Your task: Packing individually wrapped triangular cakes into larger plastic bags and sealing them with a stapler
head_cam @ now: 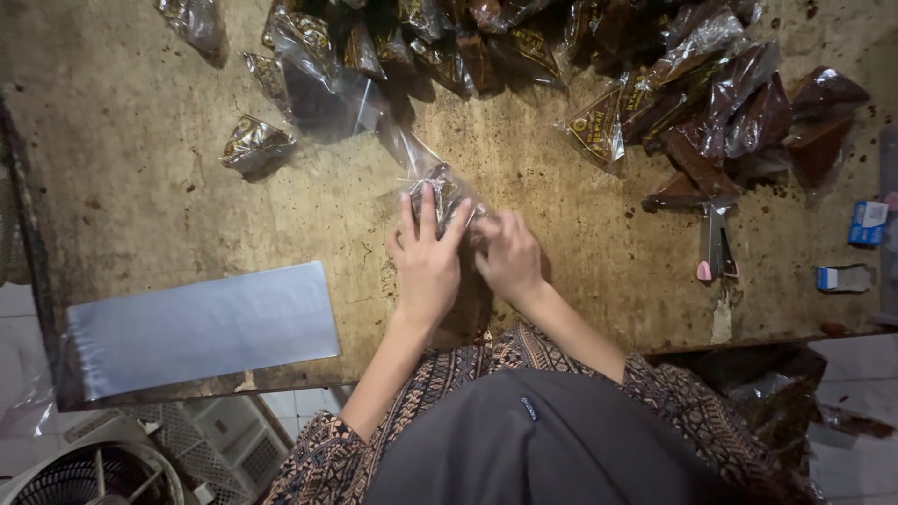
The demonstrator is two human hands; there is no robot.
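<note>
My left hand (427, 262) lies flat over the lower end of a long clear plastic bag (412, 154) that stretches up and left across the worn tabletop (140, 140). Inside that end sits a small dark packet (447, 194), partly hidden by my fingers. My right hand (507, 252) is curled against the bag's right side, gripping it right beside the left hand. Both hands hold the bag near the table's middle.
Many small brown filled packets (711, 103) are heaped along the far edge and at the right. A single packet (253, 142) lies at the left. A stack of flat clear bags (201, 327) rests front left. A stapler (716, 245) and small boxes (865, 223) sit right. A fan (94, 472) stands below.
</note>
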